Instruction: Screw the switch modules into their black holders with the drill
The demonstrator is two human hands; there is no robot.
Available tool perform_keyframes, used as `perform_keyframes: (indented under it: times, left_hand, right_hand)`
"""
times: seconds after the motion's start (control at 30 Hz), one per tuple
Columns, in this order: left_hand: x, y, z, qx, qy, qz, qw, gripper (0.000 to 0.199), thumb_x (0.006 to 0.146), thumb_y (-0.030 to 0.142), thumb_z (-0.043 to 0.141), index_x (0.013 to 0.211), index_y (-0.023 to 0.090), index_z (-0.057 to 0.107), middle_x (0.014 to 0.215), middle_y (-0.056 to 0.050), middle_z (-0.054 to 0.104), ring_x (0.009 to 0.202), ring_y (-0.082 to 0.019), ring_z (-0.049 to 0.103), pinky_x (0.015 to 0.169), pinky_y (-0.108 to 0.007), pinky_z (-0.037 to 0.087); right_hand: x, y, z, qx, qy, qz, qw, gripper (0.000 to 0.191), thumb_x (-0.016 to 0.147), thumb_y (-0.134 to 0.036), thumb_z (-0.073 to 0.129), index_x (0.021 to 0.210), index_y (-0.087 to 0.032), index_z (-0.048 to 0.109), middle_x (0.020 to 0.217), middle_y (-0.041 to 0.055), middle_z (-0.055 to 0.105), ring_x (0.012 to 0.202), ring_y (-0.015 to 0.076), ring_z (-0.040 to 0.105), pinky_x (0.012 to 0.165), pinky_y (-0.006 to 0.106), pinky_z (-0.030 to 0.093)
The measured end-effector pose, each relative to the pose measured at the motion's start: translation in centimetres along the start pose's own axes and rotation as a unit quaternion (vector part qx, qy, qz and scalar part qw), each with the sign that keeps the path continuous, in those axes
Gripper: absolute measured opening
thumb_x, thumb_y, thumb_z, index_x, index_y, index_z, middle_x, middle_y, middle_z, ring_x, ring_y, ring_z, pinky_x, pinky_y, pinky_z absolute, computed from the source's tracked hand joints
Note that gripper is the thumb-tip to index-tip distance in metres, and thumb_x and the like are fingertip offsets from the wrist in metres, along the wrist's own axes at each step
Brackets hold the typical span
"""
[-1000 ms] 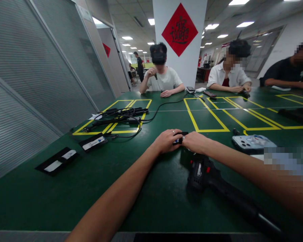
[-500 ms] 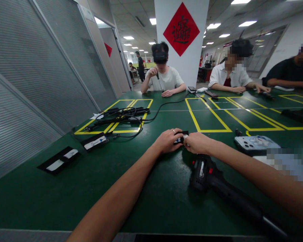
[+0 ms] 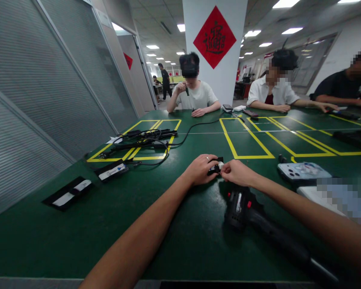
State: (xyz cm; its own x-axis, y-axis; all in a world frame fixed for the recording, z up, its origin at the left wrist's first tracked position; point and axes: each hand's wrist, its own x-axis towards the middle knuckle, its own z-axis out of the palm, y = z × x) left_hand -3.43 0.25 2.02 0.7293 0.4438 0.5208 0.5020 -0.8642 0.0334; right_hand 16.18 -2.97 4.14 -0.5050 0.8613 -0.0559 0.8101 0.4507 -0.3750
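My left hand (image 3: 201,169) is closed on a small black piece with white labels (image 3: 214,170), low over the green table (image 3: 108,241). At the right end of that piece, my right hand (image 3: 235,172) has its fingers pinched together; what they grip is too small to make out. Just below my right hand lies a black power tool (image 3: 239,206) with red buttons and a long dark shaft. Two black pieces with white labels, one farther left (image 3: 67,193) and one nearer the cables (image 3: 112,170), rest on the left of the table.
Black cables (image 3: 150,140) lie tangled at the back left. A phone (image 3: 303,171) sits at the right above a white object. Yellow tape (image 3: 254,157) marks rectangles. Across the table are a person in a white T-shirt (image 3: 200,94), one in a white shirt (image 3: 258,90) and one in black (image 3: 333,86).
My right hand has opened up slightly from a tighter fist and shows more of the labelled piece. The white-shirted person's hand has reached farther right. A distant standing person has shifted.
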Motion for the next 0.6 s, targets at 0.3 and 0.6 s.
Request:
perform_keyframes:
  times: [0.3,0.6]
  left_hand:
    - [0.1,0.1,-0.2,0.013,-0.002,0.015,1.000,0.035,0.080,0.031,0.053,0.111,0.016,0.056,0.117,-0.012,0.056,0.111,-0.025,0.051,0.097,-0.041,0.040]
    - [0.3,0.4,-0.1,0.003,0.008,0.016,1.000,0.034,0.080,0.030,0.052,0.110,0.015,0.057,0.111,-0.012,0.058,0.109,-0.024,0.052,0.098,-0.041,0.040]
  right_hand:
    - [0.3,0.4,0.5,0.054,0.009,0.015,0.998,0.020,0.089,-0.031,0.054,0.092,-0.014,0.062,0.088,0.0026,0.065,0.073,0.0140,0.062,0.066,0.032,0.052]
    - [0.6,1.5,1.3,0.141,0.039,0.015,0.989,0.024,0.090,-0.035,0.050,0.090,-0.014,0.062,0.081,0.0011,0.064,0.066,0.0119,0.061,0.061,0.029,0.051]
